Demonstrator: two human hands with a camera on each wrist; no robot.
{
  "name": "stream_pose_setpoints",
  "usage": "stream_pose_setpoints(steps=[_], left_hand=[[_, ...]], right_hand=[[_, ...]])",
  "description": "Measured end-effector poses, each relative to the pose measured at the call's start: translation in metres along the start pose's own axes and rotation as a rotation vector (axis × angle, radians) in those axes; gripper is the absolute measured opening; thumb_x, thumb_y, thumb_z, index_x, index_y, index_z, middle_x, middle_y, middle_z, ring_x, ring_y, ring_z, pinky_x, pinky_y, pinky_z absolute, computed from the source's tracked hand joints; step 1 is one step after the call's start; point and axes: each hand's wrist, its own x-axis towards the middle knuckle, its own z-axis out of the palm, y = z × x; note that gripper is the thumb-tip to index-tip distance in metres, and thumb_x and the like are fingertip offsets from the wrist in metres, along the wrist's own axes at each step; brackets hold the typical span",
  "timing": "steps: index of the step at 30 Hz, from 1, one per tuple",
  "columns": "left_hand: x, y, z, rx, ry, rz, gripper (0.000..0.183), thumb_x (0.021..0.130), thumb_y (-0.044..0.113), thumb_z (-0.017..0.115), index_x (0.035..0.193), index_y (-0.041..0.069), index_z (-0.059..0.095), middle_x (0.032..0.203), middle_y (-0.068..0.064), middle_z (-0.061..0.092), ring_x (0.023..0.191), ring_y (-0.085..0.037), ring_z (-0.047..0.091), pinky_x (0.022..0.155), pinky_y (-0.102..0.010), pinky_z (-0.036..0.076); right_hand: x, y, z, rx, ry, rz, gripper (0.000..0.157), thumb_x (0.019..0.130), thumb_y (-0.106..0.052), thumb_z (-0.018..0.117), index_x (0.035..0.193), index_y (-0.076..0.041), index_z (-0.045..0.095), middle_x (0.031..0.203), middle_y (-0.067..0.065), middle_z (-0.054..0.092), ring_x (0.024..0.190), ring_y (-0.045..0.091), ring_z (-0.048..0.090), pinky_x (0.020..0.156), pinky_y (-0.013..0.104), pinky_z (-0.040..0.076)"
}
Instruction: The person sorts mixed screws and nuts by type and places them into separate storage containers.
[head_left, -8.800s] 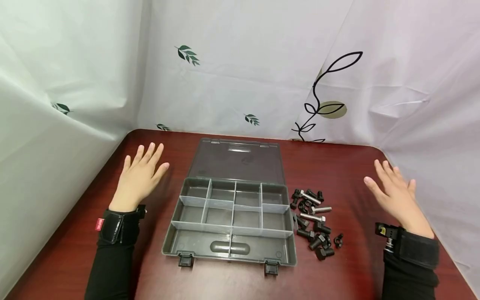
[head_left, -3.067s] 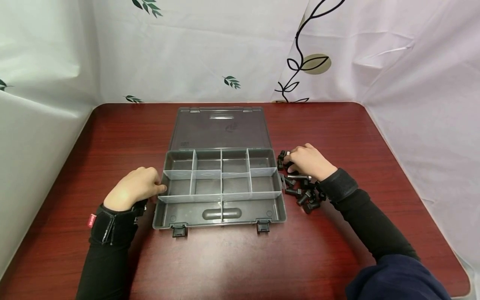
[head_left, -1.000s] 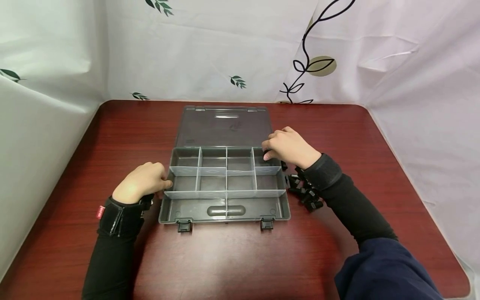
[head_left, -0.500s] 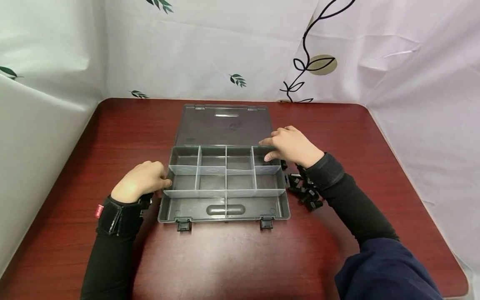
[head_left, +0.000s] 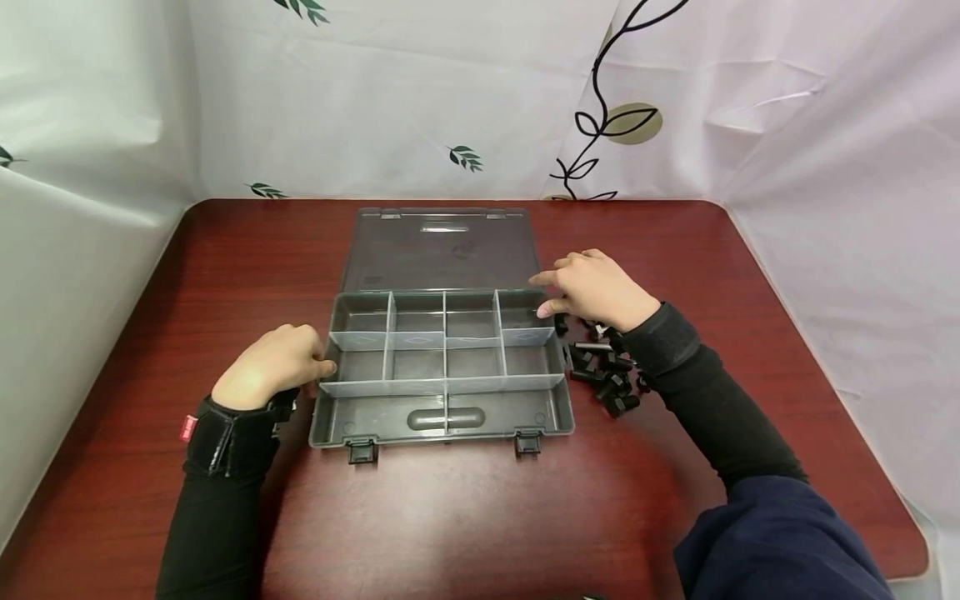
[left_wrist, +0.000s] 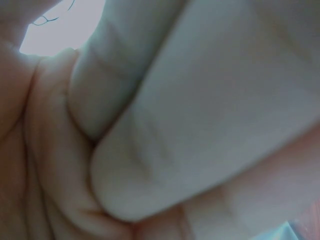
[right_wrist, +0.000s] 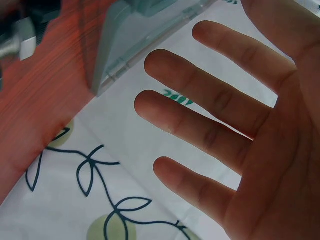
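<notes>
A grey translucent compartment box point(head_left: 442, 387) lies on the table with its lid point(head_left: 442, 254) folded back flat. My left hand point(head_left: 272, 367) holds the box's left wall, thumb over the rim and the other fingers curled; in the left wrist view those fingers point(left_wrist: 200, 110) fill the picture. Above the back right compartment hovers my right hand point(head_left: 600, 292). In the right wrist view its fingers point(right_wrist: 200, 95) are straight and spread, with nothing between them. Whether that compartment holds anything is too dark to tell.
Beside the box's right wall lies a pile of black bolts and nuts point(head_left: 611, 385), with a silver bolt point(head_left: 592, 346) among them. The right wrist cuff partly hides the pile. A white patterned curtain point(head_left: 390, 108) stands behind the table point(head_left: 450, 517).
My right hand went from the bolt pile to the back right compartment; its fingers, closed around something dark a second ago, have spread. My left hand keeps its hold on the box.
</notes>
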Motion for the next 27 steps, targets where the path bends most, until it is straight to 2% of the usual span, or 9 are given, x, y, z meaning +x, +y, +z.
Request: stream_pose_setpoints(steps=[14, 21, 27], left_hand=[[0.000, -0.002, 0.002, 0.000, -0.006, -0.007, 0.031, 0.084, 0.020, 0.057, 0.054, 0.015, 0.057, 0.052, 0.007, 0.056, 0.051, -0.012, 0.052, 0.056, -0.033, 0.042], [0.000, -0.001, 0.001, -0.009, -0.019, -0.007, 0.029, 0.084, 0.019, 0.057, 0.056, 0.014, 0.059, 0.053, 0.005, 0.056, 0.051, -0.013, 0.052, 0.055, -0.033, 0.042], [0.002, 0.000, 0.001, 0.002, -0.021, -0.002, 0.030, 0.085, 0.020, 0.057, 0.056, 0.015, 0.059, 0.053, 0.005, 0.056, 0.052, -0.013, 0.052, 0.055, -0.034, 0.041]], right_hand=[[-0.016, 0.017, 0.005, 0.020, 0.022, 0.049, 0.050, 0.077, -0.044, 0.067, 0.117, -0.014, 0.065, 0.087, 0.006, 0.063, 0.086, 0.027, 0.061, 0.080, 0.046, 0.043], [-0.023, 0.023, 0.003, 0.031, 0.038, 0.079, 0.048, 0.078, -0.041, 0.068, 0.117, -0.014, 0.065, 0.086, 0.007, 0.063, 0.090, 0.029, 0.061, 0.083, 0.047, 0.042], [-0.027, 0.032, 0.006, 0.035, 0.032, 0.093, 0.046, 0.079, -0.038, 0.068, 0.116, -0.013, 0.065, 0.092, 0.009, 0.066, 0.089, 0.029, 0.062, 0.078, 0.045, 0.044]])
